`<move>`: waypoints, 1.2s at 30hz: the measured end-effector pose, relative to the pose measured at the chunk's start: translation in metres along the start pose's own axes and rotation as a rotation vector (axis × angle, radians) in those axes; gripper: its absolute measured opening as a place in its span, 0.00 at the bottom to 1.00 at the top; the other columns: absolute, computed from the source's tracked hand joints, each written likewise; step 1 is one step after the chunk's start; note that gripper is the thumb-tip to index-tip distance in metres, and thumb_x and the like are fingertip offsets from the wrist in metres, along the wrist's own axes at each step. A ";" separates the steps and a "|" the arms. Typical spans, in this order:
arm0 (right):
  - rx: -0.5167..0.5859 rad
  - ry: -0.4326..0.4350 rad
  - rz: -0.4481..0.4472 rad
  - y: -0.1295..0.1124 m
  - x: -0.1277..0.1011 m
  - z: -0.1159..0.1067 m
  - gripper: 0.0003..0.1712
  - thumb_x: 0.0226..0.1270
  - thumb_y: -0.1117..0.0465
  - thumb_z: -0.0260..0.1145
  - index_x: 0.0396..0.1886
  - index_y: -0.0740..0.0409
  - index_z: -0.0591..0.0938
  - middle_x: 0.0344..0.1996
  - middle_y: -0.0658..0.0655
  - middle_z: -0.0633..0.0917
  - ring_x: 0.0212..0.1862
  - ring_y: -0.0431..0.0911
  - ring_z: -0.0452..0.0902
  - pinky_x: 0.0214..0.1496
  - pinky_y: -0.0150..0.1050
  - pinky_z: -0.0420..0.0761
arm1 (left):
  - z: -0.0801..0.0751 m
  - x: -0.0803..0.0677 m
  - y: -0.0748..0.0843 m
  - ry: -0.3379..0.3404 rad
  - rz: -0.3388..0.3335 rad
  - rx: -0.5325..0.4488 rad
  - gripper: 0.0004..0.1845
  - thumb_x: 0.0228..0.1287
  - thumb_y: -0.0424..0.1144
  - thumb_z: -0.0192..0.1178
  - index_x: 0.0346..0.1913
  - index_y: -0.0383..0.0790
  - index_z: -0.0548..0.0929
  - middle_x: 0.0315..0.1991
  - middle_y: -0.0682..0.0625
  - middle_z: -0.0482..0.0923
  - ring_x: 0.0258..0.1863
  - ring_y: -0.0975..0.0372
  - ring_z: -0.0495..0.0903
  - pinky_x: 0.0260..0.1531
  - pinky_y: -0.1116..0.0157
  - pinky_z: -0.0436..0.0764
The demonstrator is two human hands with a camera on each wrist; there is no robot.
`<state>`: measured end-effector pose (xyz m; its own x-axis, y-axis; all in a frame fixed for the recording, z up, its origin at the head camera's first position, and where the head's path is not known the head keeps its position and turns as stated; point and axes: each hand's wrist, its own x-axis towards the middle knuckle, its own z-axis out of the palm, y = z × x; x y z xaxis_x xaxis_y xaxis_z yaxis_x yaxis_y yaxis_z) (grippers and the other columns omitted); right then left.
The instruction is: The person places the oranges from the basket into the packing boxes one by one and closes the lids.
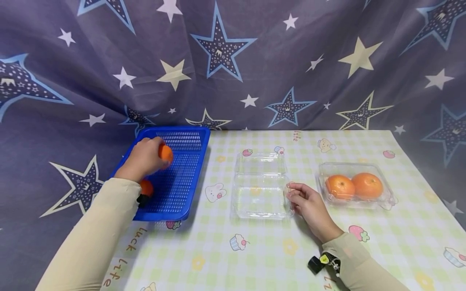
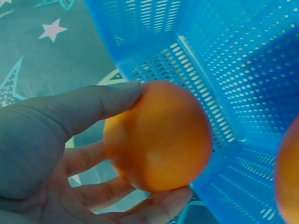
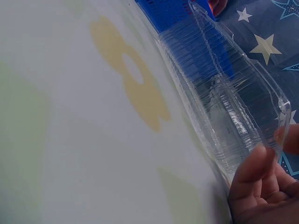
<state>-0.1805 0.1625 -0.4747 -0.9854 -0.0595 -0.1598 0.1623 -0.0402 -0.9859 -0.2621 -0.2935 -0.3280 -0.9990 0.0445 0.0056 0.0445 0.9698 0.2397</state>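
My left hand (image 1: pixel 143 158) is over the blue basket (image 1: pixel 189 139), its grip curled round an orange (image 1: pixel 166 153): in the left wrist view the thumb (image 2: pixel 88 109) lies across the top of the fruit and the fingertips (image 2: pixel 159 205) cup it from below, with the basket's perforated wall just behind. A second orange (image 1: pixel 147 187) lies in the basket beneath my left forearm, close to the near rim, and its edge shows at the right of the wrist view.

My right hand (image 1: pixel 307 202) rests on the surface (image 1: pixel 255 258), and its grip pinches the right edge of the open clear clamshell box (image 1: pixel 260 188). The right wrist view shows my fingertips (image 3: pixel 254 163) on the transparent rim, the box's ribbed wall running away from them toward the basket. The box lies between my two hands, its lid folded back away from me, and I see nothing inside it.

Just to the right of my right hand sits another clear box (image 1: pixel 354 186), closed, holding two oranges side by side. The surface carries a pale green checked cloth with cartoon prints, and a dark star-patterned curtain (image 1: pixel 233 60) hangs behind everything.
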 end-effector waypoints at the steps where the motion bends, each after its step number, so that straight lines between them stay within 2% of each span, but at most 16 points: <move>1: -0.002 0.000 -0.001 0.000 0.000 0.000 0.23 0.74 0.67 0.62 0.66 0.67 0.73 0.35 0.46 0.80 0.34 0.38 0.74 0.33 0.29 0.78 | -0.002 -0.001 0.002 0.006 -0.002 -0.004 0.34 0.58 0.39 0.75 0.64 0.30 0.74 0.52 0.32 0.73 0.49 0.40 0.72 0.52 0.40 0.79; 9: -0.006 -0.004 0.002 0.000 0.001 0.000 0.23 0.74 0.66 0.62 0.65 0.67 0.73 0.36 0.46 0.80 0.34 0.38 0.74 0.34 0.29 0.78 | -0.013 -0.010 0.015 0.031 -0.027 -0.063 0.35 0.59 0.41 0.75 0.65 0.32 0.72 0.54 0.32 0.71 0.50 0.39 0.72 0.52 0.38 0.81; 14: -0.007 0.000 0.000 0.000 0.002 -0.001 0.23 0.74 0.67 0.62 0.66 0.67 0.73 0.36 0.46 0.80 0.34 0.37 0.74 0.34 0.29 0.78 | -0.018 -0.016 0.023 0.057 -0.023 -0.110 0.36 0.61 0.45 0.74 0.67 0.35 0.71 0.57 0.33 0.71 0.52 0.40 0.72 0.50 0.39 0.82; 25: -0.013 -0.002 -0.006 0.002 0.001 -0.003 0.24 0.74 0.65 0.63 0.66 0.67 0.73 0.37 0.47 0.81 0.34 0.38 0.74 0.33 0.30 0.78 | -0.020 -0.032 0.043 0.182 0.032 -0.190 0.36 0.61 0.51 0.74 0.67 0.38 0.73 0.60 0.34 0.73 0.55 0.39 0.69 0.50 0.40 0.79; 36: -0.014 -0.006 -0.011 0.002 0.000 -0.002 0.24 0.74 0.66 0.62 0.66 0.68 0.73 0.36 0.47 0.81 0.33 0.38 0.74 0.33 0.29 0.77 | -0.020 -0.045 0.046 0.279 0.022 -0.266 0.38 0.59 0.56 0.74 0.67 0.41 0.74 0.58 0.36 0.74 0.55 0.40 0.71 0.50 0.39 0.78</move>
<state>-0.1806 0.1641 -0.4767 -0.9867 -0.0654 -0.1490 0.1510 -0.0273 -0.9882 -0.2148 -0.2552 -0.2979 -0.9625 -0.0375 0.2688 0.0999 0.8719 0.4794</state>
